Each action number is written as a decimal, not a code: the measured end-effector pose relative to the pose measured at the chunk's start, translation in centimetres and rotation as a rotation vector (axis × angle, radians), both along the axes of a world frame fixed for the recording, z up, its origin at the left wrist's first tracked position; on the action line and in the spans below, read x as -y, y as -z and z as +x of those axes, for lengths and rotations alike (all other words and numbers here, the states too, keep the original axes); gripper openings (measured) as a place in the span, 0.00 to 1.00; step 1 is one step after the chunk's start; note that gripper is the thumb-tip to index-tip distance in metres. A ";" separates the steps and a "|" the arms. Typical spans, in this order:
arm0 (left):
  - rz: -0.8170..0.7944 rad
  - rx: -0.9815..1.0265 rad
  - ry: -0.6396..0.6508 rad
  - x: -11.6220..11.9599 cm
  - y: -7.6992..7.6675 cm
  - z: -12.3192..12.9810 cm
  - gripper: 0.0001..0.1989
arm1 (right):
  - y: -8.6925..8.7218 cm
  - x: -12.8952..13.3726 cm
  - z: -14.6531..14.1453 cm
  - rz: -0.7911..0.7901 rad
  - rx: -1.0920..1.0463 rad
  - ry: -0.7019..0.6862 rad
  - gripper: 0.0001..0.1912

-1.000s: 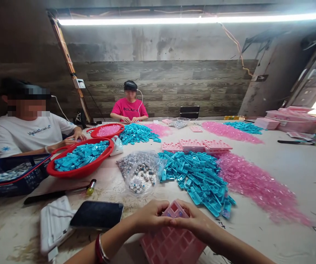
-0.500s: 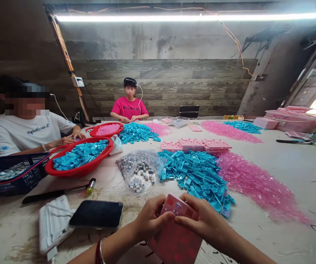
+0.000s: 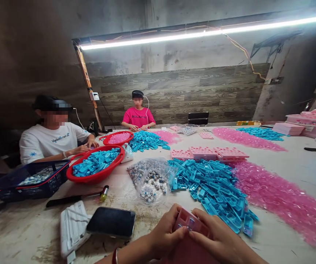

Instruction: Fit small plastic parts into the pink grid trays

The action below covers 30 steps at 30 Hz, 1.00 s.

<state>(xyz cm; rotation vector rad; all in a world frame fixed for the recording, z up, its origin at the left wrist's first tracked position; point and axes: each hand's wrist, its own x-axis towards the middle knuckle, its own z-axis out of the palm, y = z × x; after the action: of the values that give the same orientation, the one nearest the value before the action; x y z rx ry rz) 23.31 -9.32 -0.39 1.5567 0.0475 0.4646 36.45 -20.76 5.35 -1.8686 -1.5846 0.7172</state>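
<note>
Low in the head view, a pink plastic block [image 3: 188, 252] with square recesses in its far end is held between both my hands. My left hand [image 3: 167, 228] grips its left side, fingers curled round the edge and thumb on the top face. From the right, my right hand [image 3: 214, 231] wraps the other edge, its thumb tip close to the left one. A small clear, bluish piece [image 3: 191, 222] sits in a recess by the thumb tips; its exact kind is too small to tell. Just beyond my hands lies a heap of blue plastic pieces [image 3: 210, 183].
Clear pink pieces [image 3: 279, 198] spread to the right. Pink blocks [image 3: 209, 153] stand behind the blue heap. A bag of small metallic parts [image 3: 152, 181], phone [image 3: 111, 222], white power bank [image 3: 72, 227], hammer [image 3: 78, 197], red basin [image 3: 92, 178] and dark basket [image 3: 42, 185] lie left. Two people sit beyond.
The camera view has shifted and tilted, so the scene sits farther right and lower. Both hands keep their hold on the pink block, thumbs still together at its far end.
</note>
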 end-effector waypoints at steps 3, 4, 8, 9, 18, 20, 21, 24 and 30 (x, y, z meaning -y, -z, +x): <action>-0.063 -0.040 0.001 0.1 0.1 0.2 0.28 | 0.0 -0.2 0.1 -0.026 -0.012 -0.012 0.10; -0.081 -0.053 0.001 0.1 0.2 0.2 0.28 | -0.1 -0.3 0.1 -0.031 -0.017 -0.013 0.09; -0.114 -0.108 0.014 0.0 0.3 0.5 0.28 | 0.2 -0.5 0.4 -0.054 -0.078 -0.016 0.08; -0.119 -0.117 0.014 -0.1 0.4 0.6 0.28 | 0.4 -0.5 0.5 -0.056 -0.098 -0.017 0.09; -0.348 -0.140 0.061 -0.6 1.2 0.9 0.27 | 1.8 -0.7 1.0 -0.063 -0.202 -0.012 0.13; -0.397 -0.135 0.068 -0.5 1.1 0.9 0.26 | 1.8 -0.8 0.9 -0.069 -0.193 0.002 0.15; -0.418 -0.134 0.074 -0.4 1.0 0.8 0.25 | 1.7 -0.8 0.8 -0.071 -0.189 0.008 0.15; -0.480 -0.127 0.093 -0.3 0.8 0.8 0.24 | 1.8 -0.8 0.7 -0.075 -0.201 0.022 0.17; -0.548 -0.084 0.084 -0.1 1.0 1.0 0.23 | 2.7 -1.1 0.6 -0.045 -0.306 0.041 0.17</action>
<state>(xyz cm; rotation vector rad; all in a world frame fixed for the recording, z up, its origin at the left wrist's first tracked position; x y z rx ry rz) 24.33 -9.19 -1.41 1.0342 0.1605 0.2865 37.10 -19.70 2.66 -1.7204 -1.3422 0.9758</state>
